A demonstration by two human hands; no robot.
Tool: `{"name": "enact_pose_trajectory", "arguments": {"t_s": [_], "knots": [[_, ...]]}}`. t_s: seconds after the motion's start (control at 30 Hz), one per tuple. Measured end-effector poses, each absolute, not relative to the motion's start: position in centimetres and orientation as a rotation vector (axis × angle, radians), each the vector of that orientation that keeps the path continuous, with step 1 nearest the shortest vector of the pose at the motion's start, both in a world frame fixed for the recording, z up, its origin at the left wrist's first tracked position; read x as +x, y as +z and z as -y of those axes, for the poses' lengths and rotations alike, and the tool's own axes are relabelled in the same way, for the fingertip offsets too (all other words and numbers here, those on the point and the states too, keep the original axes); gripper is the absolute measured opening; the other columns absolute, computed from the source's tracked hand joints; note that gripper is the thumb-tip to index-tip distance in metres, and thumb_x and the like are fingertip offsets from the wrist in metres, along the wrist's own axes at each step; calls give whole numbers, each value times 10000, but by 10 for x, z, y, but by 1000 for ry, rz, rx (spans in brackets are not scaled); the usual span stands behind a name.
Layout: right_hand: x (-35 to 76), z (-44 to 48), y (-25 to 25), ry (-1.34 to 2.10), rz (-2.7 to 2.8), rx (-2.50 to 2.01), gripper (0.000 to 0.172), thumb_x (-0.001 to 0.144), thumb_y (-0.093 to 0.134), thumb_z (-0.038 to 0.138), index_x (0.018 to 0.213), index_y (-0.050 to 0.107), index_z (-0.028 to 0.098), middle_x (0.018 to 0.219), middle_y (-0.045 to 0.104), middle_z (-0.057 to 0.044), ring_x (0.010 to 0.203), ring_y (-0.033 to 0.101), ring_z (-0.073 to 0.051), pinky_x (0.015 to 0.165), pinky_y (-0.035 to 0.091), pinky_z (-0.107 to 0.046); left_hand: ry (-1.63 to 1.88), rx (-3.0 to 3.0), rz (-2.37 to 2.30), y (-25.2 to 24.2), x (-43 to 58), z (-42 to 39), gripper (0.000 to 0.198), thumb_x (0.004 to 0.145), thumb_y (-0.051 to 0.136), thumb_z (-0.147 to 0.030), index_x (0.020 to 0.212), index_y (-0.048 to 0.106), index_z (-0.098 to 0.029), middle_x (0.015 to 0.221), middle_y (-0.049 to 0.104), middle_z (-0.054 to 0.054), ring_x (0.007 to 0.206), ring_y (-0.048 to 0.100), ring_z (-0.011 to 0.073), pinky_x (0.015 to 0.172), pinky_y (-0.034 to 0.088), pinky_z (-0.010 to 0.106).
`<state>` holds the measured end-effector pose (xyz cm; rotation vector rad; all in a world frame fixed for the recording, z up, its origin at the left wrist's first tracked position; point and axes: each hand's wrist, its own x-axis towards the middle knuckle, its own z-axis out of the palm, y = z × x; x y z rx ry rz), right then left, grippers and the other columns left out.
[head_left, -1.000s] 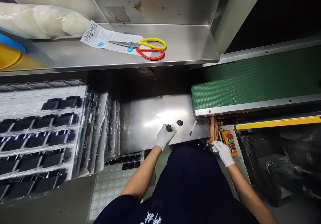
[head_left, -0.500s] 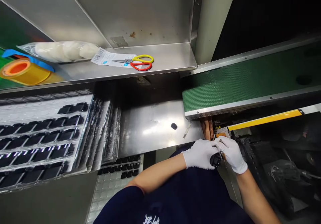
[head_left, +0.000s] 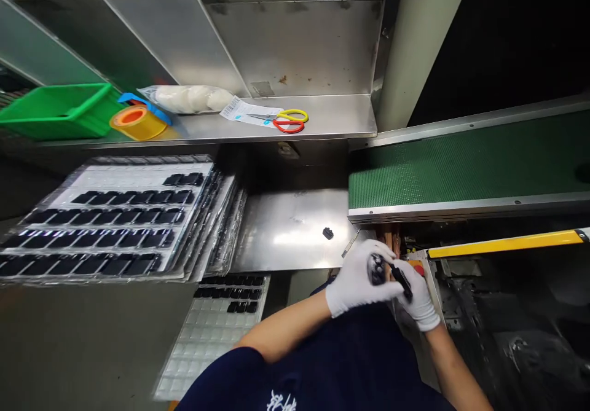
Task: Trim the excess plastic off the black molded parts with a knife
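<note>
The conveyor belt (head_left: 461, 159) is green and finely ribbed between smooth metal rails, with its near end just beside the worktable; small pieces are best handled away from that textured surface. The stacked blister trays (head_left: 129, 174) on the left are thin, glossy plastic, with squarish black pieces in moulded rows — they look easy to flex, so elbows should stay off them. The steel worktable (head_left: 276, 239) is flat and shiny, and its glare makes working by feel as well as by eye sensible. Both hands wear white, closely fitting gloves and meet over its near right corner. The left hand (head_left: 357, 279) is curled, thumb opposite fingers, around a black moulded part (head_left: 377, 268) with a rounded, knobbly face; a steady cradle that leaves that face exposed seems right. The right hand (head_left: 417, 291) is clamped on a slim black object (head_left: 402, 279), slanted close to the part; blur hides whether it is a tool or a component, nor can I tell whether the two touch. Short, light strokes would suit, with the left fingertips kept out of its line. A smaller-looking loose black piece (head_left: 327, 233), notched and compact, lies on the steel — near a thin metallic strip (head_left: 350, 244).
</note>
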<state>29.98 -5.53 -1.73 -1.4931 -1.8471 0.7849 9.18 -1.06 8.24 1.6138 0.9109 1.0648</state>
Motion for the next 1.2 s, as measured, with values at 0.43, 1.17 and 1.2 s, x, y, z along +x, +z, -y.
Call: {"name": "enact_pose_trajectory", "arguments": {"t_s": [0.43, 1.17, 1.2], "knots": [[268, 58, 11, 1258, 2272, -1996, 427, 963, 540, 607, 770, 553, 225, 728, 679, -24, 678, 615, -193, 626, 336, -287, -100, 1945, -1513, -15, -10, -29, 207, 737, 777, -294, 874, 660, -192, 941, 711, 89, 815, 639, 253, 799, 488, 385], [269, 41, 27, 1099, 2606, -2048, 410, 1006, 467, 581, 906, 647, 227, 903, 757, -100, 885, 740, -302, 655, 360, -309, 166, 1782, -1571, -33, -29, -7, 226, 629, 794, -247, 740, 600, -212, 778, 668, 67, 793, 634, 281, 804, 482, 374], [269, 41, 29, 1112, 2621, -2035, 401, 1001, 479, 577, 906, 648, 225, 905, 757, -103, 887, 737, -306, 652, 354, -310, 166, 1759, -1584, -33, -31, -7, 225, 644, 796, -246, 762, 611, -200, 790, 671, 65, 803, 630, 266, 805, 478, 363]]}}
